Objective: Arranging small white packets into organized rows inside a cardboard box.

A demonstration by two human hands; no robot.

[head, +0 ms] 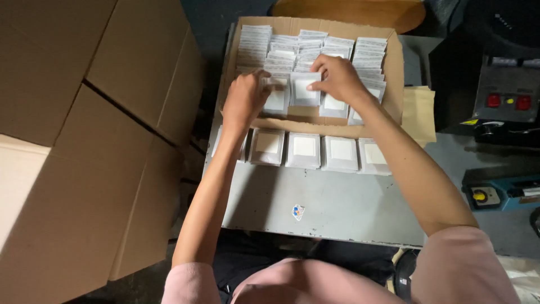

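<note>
White sachets [305,89] fill the shallow cardboard tray [395,84] at twelve o'clock on the grey surface [337,208]; the right hand [336,77] pinches one, and the left hand [246,97] grips another at its nine o'clock. A row of sachets [304,150] lies at the tray's six o'clock.

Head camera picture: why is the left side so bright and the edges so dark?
Head view: light falls hard on the cardboard boxes at left, washing out one corner; the machines at right sit in shadow; the white packets stay sharp, with mild glare.
</note>
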